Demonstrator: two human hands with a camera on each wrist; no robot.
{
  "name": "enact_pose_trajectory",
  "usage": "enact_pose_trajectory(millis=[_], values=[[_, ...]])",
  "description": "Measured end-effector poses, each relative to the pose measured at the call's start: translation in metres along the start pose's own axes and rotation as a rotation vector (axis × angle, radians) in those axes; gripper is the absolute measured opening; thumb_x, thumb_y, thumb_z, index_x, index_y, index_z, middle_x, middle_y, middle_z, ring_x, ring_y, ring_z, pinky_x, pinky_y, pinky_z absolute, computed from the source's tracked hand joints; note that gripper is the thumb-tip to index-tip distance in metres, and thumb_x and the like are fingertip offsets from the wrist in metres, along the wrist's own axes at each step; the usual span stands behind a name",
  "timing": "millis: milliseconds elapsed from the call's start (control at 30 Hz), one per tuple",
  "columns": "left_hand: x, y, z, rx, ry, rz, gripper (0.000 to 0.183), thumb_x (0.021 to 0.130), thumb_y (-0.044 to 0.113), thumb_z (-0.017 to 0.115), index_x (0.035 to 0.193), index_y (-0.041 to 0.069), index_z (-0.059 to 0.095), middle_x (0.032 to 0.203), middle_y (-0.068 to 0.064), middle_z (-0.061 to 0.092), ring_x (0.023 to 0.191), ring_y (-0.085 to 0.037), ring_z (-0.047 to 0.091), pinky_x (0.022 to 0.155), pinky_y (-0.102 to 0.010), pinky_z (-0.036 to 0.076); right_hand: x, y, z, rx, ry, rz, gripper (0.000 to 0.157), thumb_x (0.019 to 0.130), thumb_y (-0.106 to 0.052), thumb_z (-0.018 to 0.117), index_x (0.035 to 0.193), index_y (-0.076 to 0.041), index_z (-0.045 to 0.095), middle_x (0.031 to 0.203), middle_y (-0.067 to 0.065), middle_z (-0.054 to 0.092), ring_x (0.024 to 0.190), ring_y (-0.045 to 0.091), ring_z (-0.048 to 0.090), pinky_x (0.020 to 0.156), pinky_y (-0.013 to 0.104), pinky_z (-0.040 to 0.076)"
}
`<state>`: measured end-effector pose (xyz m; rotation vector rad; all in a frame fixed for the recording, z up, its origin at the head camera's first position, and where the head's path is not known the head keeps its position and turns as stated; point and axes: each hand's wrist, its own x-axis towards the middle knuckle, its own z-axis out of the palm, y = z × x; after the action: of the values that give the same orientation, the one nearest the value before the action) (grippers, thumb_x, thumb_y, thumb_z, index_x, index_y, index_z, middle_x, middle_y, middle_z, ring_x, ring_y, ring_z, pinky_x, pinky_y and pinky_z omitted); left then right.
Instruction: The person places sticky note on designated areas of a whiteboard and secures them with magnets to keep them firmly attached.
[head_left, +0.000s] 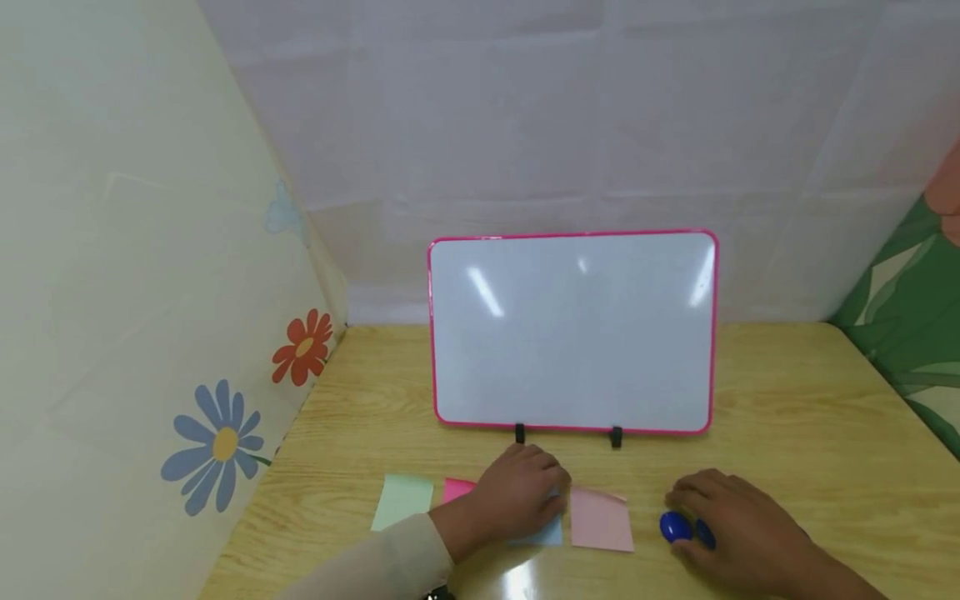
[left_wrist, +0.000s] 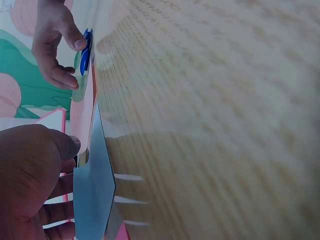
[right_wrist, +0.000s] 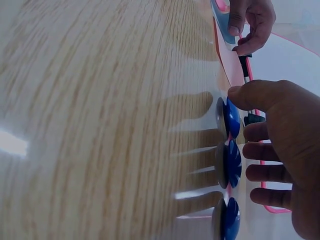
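My left hand (head_left: 521,492) hovers over or rests on the light blue sticky note (head_left: 546,532), its fingers loosely bent. In the left wrist view the blue note stands beside the thumb and fingers; whether they touch it cannot be told. A bright pink note (head_left: 457,488) lies partly under the left forearm, and a pale pink note (head_left: 602,521) lies right of the hand. My right hand (head_left: 738,525) spreads loosely over glossy blue round magnets (head_left: 677,527). Three magnets (right_wrist: 233,165) sit in a row in the right wrist view, with the thumb near the first.
A whiteboard (head_left: 573,333) with a pink frame stands on black feet (head_left: 617,437) behind the hands. A pale green note (head_left: 402,502) lies at the left of the wooden table (head_left: 375,383). Flowered cloth (head_left: 135,292) hangs along the left side.
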<state>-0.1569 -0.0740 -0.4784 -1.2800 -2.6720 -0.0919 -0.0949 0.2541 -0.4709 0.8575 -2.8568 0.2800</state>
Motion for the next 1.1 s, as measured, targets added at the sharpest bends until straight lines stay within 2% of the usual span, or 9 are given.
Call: enact_pose_trajectory(millis=[167, 333, 600, 1000, 1100], values=[[0.002, 0.002, -0.002, 0.013, 0.005, 0.0, 0.014, 0.097, 0.035, 0.066, 0.106, 0.027, 0.072, 0.105, 0.011, 0.069, 0.102, -0.011, 0.062, 0.091, -0.033, 0.048, 0.0, 0.001, 0.001, -0.003, 0.02, -0.017, 0.042, 0.081, -0.046, 0.083, 0.114, -0.022, 0.074, 0.116, -0.01, 0.064, 0.109, 0.017, 0.06, 0.09, 0.05, 0.052], [0.004, 0.003, -0.003, 0.024, 0.008, -0.002, 0.011, 0.096, 0.033, 0.066, 0.103, 0.027, 0.073, 0.102, 0.011, 0.068, 0.099, -0.01, 0.061, 0.089, -0.032, 0.048, 0.0, 0.0, 0.001, 0.002, 0.005, -0.001, 0.041, 0.081, -0.043, 0.084, 0.114, -0.022, 0.074, 0.116, -0.012, 0.063, 0.109, 0.015, 0.06, 0.091, 0.048, 0.052], [0.008, 0.002, -0.003, 0.043, 0.048, 0.026, 0.006, 0.094, 0.03, 0.068, 0.097, 0.027, 0.073, 0.093, 0.012, 0.066, 0.087, -0.009, 0.058, 0.079, -0.027, 0.045, 0.0, 0.001, 0.004, -0.007, 0.082, -0.056, 0.039, 0.078, -0.039, 0.086, 0.11, -0.02, 0.074, 0.112, -0.012, 0.064, 0.104, 0.013, 0.06, 0.087, 0.046, 0.054], [0.012, 0.003, 0.002, 0.061, 0.048, 0.021, 0.008, 0.096, 0.033, 0.068, 0.094, 0.028, 0.074, 0.089, 0.012, 0.062, 0.084, -0.008, 0.053, 0.079, -0.027, 0.044, 0.002, 0.001, 0.001, 0.005, -0.002, -0.019, 0.038, 0.081, -0.044, 0.084, 0.109, -0.02, 0.074, 0.111, -0.011, 0.063, 0.106, 0.015, 0.06, 0.087, 0.047, 0.054], [0.013, 0.003, 0.005, 0.067, 0.052, 0.022, 0.009, 0.097, 0.034, 0.067, 0.095, 0.028, 0.075, 0.09, 0.012, 0.062, 0.083, -0.009, 0.053, 0.08, -0.028, 0.044, 0.004, 0.001, 0.0, 0.021, -0.05, 0.003, 0.039, 0.083, -0.047, 0.082, 0.11, -0.02, 0.074, 0.113, -0.011, 0.063, 0.107, 0.016, 0.06, 0.088, 0.047, 0.054]])
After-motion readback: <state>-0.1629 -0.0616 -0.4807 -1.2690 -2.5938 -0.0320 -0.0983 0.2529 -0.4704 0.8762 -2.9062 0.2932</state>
